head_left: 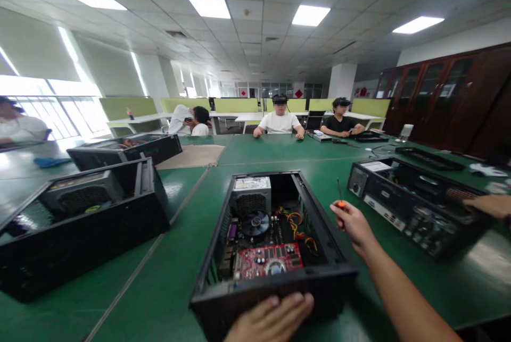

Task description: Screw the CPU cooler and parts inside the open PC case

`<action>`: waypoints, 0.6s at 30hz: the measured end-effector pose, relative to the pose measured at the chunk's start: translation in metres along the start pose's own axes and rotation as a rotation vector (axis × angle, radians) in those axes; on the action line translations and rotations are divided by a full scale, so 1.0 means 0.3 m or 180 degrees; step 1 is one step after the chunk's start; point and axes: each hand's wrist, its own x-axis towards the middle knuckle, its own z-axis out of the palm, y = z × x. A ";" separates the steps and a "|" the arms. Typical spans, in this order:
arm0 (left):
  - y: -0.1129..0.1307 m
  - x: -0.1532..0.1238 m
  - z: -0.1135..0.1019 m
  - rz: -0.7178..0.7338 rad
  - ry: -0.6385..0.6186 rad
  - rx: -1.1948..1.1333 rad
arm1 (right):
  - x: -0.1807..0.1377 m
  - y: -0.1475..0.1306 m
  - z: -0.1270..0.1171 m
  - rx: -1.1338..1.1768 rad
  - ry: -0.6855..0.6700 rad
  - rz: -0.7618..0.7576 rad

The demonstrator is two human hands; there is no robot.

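An open black computer case (319, 214) lies on the green table in front of me, showing a red card (267, 259), a round fan (255, 223) and a grey power supply (250, 193). My left hand (271, 318) rests flat on the case's near edge, fingers stretched out. My right hand (351, 223) is closed round a screwdriver (340, 197) with an orange handle, its thin shaft pointing up, just right of the case's right wall.
Another open case (80, 225) stands at the left, one more (123, 150) behind it, and a third (415, 203) at the right with another person's hand (489, 205) on it. Several people sit at the far end of the green table (275, 148).
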 end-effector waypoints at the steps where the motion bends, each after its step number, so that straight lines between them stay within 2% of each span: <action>1: -0.089 0.048 0.042 -0.0247 -0.0381 -0.0215 | -0.010 0.049 -0.001 -0.0002 0.0080 0.0063; 2: -0.186 0.111 0.085 -0.0533 -0.0899 -0.0494 | -0.019 0.092 0.002 -0.0025 0.0136 0.0108; 4: -0.374 0.264 0.177 -0.1754 -0.2047 -0.0843 | -0.034 0.159 0.014 -0.0129 0.0160 0.0136; 6: -0.512 0.407 0.265 -0.2354 -0.2364 -0.0788 | -0.043 0.196 0.027 -0.0293 0.0082 0.0064; 8: -0.575 0.488 0.337 -0.2672 -0.2571 -0.0798 | -0.047 0.209 0.035 -0.0481 -0.0096 -0.0069; 9: -0.582 0.497 0.363 -0.2744 -0.2598 -0.0817 | -0.048 0.210 0.036 -0.0576 -0.0209 -0.0135; 12: -0.548 0.409 0.397 -0.2807 -0.2369 -0.0900 | -0.048 0.203 0.035 -0.0825 -0.0532 -0.0247; 15: -0.519 0.213 0.378 -0.2935 -0.1992 -0.0998 | -0.048 0.192 0.031 -0.0994 -0.0686 -0.0244; 18: -0.524 0.001 0.345 -0.3221 -0.1643 -0.1156 | -0.064 0.165 0.031 -0.1120 -0.0798 -0.0194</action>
